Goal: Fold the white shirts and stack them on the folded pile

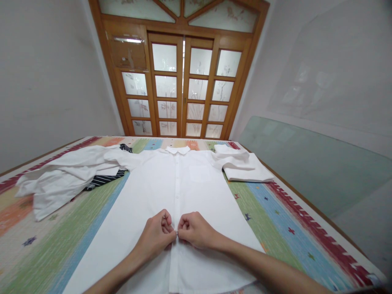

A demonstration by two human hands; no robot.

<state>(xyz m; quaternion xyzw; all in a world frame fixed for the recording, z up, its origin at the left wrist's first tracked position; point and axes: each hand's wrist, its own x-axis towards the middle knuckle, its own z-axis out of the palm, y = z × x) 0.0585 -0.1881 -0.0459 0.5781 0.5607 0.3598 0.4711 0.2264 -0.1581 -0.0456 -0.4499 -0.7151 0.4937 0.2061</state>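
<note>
A white short-sleeved shirt (208, 200) lies spread out face up, its collar pointing away from me and its buttoned front running down the middle. My left hand (157, 230) pinches the front strip from the left, low on the shirt. From the right, my right hand (196, 229) pinches the same strip, its fingertips almost against those of the left. The cloth is slightly raised where the two hands meet. Whatever small part of the strip sits between the fingertips, such as a button, is hidden.
Under everything is a striped, patterned cloth (278, 228). To the left lies a crumpled white garment (67, 171) over a black striped cloth (107, 178). On the right is a folded white garment (248, 167). A pale green panel (312, 159) leans along the right wall; wooden doors (183, 85) stand behind.
</note>
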